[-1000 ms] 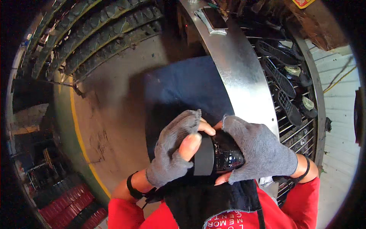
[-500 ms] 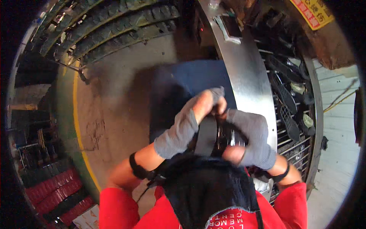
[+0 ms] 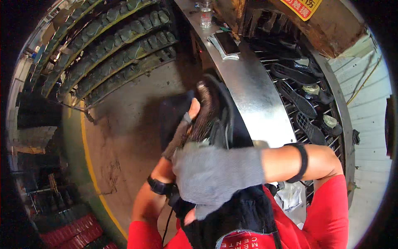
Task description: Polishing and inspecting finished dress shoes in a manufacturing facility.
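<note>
Hands: left hand (image 3: 182,133) and right hand (image 3: 215,174), grip closed around black shoe (image 3: 211,112).

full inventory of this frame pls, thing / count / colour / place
shoe: one, black, held up in both hands at centre
metal counter: one, silver, curving from top centre to lower right
phone: one, dark, lying on the counter near its top end
clear bottle: one, transparent, standing at the counter's top end
shoe soles: several, black, on the wire rack right of the counter
shoe racks: long rows, dark green, upper left
yellow floor line: one, left of the concrete floor
red crates: a few, lower left
apron: one, black, bottom centre
left hand: grey fingerless glove, gripping the shoe's left side
right hand: grey glove, across the shoe's lower end
</note>
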A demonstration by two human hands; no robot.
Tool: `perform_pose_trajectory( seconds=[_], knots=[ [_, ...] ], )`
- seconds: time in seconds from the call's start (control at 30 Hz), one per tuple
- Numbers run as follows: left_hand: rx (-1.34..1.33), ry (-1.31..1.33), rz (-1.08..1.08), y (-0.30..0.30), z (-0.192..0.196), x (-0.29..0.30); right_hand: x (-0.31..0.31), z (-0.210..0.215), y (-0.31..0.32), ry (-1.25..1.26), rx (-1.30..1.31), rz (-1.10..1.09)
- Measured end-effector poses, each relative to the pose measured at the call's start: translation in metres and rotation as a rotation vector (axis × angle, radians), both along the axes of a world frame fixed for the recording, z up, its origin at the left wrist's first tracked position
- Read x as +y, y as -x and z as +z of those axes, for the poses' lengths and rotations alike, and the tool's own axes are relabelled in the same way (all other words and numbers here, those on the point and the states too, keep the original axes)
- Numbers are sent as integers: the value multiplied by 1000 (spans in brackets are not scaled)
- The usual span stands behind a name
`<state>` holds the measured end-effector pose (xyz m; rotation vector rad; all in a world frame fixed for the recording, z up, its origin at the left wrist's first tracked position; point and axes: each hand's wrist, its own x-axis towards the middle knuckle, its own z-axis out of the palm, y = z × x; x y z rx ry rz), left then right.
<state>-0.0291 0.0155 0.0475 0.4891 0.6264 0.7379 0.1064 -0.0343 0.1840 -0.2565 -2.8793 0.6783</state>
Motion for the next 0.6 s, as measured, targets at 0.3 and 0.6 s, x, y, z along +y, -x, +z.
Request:
perform_pose_trajectory(
  seconds=[0.3, 0.6],
  knots=[
    [-119, 51, 320, 22, -49, -29, -38, -79, -83, 450, 640, -752],
    [-300, 101, 209, 16, -8, -52, -49, -98, -77, 1308, 463, -895]
  ],
)
